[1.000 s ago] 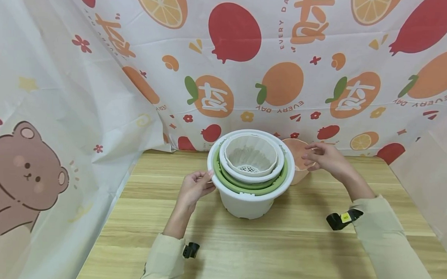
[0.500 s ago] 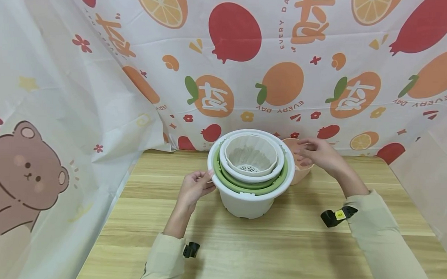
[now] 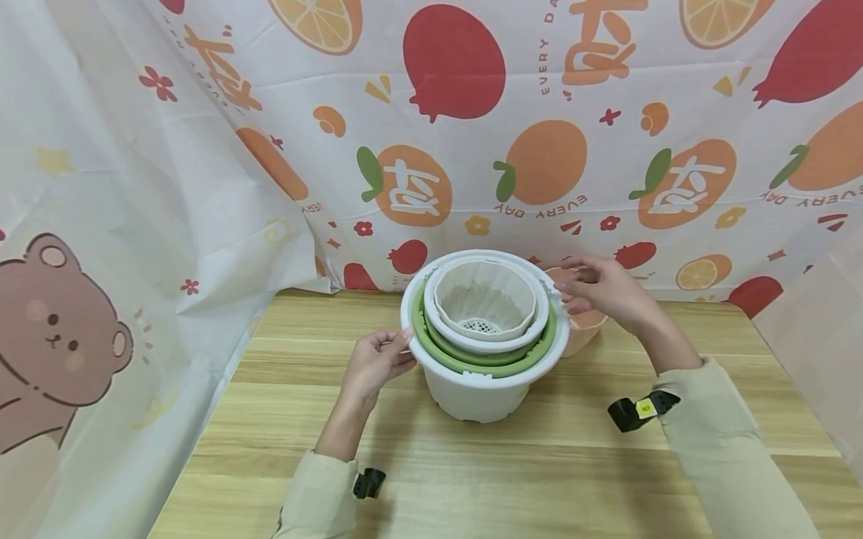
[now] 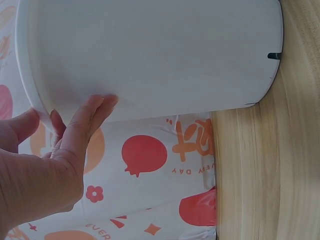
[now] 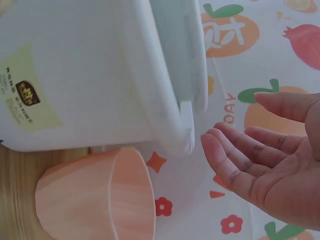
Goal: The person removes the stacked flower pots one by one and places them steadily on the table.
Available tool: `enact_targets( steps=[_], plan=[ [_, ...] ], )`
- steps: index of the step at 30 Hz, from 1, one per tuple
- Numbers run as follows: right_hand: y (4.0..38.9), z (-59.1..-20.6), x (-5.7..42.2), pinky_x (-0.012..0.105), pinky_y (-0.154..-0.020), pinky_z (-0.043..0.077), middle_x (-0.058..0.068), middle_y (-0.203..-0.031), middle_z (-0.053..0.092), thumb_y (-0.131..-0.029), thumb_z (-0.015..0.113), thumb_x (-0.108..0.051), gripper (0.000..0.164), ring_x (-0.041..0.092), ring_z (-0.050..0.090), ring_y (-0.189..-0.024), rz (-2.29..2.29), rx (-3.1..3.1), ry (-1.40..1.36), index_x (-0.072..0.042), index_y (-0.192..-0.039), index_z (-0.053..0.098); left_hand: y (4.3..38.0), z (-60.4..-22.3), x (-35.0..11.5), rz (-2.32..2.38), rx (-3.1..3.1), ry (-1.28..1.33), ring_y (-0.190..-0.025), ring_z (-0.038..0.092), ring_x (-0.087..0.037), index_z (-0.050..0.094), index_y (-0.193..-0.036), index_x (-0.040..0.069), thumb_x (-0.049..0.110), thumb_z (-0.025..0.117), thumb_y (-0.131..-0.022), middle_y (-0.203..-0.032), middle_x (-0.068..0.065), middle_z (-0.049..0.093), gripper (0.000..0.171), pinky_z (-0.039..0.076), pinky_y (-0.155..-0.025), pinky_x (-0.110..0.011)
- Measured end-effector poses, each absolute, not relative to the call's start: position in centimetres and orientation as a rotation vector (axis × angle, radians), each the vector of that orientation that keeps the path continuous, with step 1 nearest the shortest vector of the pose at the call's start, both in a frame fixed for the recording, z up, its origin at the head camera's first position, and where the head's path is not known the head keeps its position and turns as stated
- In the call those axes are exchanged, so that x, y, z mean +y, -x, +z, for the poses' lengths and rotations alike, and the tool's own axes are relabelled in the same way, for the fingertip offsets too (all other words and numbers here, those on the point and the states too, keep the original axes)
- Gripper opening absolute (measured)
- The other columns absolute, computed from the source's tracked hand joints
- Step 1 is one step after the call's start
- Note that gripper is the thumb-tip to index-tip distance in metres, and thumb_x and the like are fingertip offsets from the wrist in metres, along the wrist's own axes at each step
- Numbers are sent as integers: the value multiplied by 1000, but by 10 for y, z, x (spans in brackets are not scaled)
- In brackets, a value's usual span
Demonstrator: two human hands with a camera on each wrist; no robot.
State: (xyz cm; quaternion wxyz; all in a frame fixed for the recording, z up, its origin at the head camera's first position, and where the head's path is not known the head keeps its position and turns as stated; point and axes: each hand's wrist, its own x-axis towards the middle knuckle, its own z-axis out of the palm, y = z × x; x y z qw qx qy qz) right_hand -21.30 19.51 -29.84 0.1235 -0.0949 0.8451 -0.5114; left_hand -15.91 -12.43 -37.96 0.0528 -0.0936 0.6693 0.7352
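Observation:
A large white flower pot (image 3: pixel 470 396) stands upright on the table with a green pot (image 3: pixel 439 347), a smaller white pot (image 3: pixel 430 311) and a cream fluted pot (image 3: pixel 484 291) nested inside it. My left hand (image 3: pixel 377 364) pinches the big pot's left rim, thumb on the rim; in the left wrist view its fingers lie along the white wall (image 4: pixel 165 55). My right hand (image 3: pixel 605 291) hovers near the right rim, above a pink pot (image 3: pixel 582 338). In the right wrist view the right hand (image 5: pixel 272 160) holds nothing, fingers relaxed and apart from the rim.
Close behind the pots hangs a fruit-print cloth (image 3: pixel 509 90). Another cloth with a bear print (image 3: pixel 51 343) hangs at the left. The wooden table (image 3: pixel 495 494) extends in front of the pots. A printed label (image 5: pixel 27 92) is stuck on the large pot's side.
My right hand has moved left, from over the pink pot toward the right rim of the nested pots. The left hand and the pots have stayed in place.

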Motion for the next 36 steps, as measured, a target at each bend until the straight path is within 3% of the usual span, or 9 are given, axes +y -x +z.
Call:
enact_targets(
  steps=[7, 25, 32, 36],
  plan=[
    [217, -296, 185, 41, -76, 55, 24, -113, 56, -89, 60, -11, 42, 33, 60, -94, -1468, 2467, 320, 1, -126, 45, 159, -380, -124, 2234, 2035, 293, -75, 64, -15, 52, -102, -13, 12, 54, -93, -87, -13, 65, 26, 55, -77, -32],
    [220, -293, 169, 39, -76, 55, 23, -109, 55, -87, 62, -11, 52, 33, 56, -96, -1405, 2485, 303, 6, -130, 38, 159, -380, -124, 2241, 2039, 295, -72, 64, -14, 53, -100, -13, 10, 55, -93, -83, -12, 65, 24, 55, -75, -31],
    [222, -296, 166, 36, -74, 56, 22, -108, 55, -86, 64, -10, 53, 32, 56, -96, -1367, 2516, 300, 5, -130, 40, 160, -380, -123, 2251, 2033, 289, -72, 64, -15, 53, -100, -14, 9, 54, -93, -84, -13, 65, 24, 53, -80, -38],
    [223, -296, 163, 35, -73, 56, 21, -108, 55, -85, 65, -10, 52, 30, 56, -94, -1334, 2539, 292, 4, -129, 41, 160, -381, -123, 2246, 2036, 291, -72, 64, -14, 53, -100, -13, 9, 54, -93, -84, -13, 65, 24, 55, -78, -34]
  ],
)
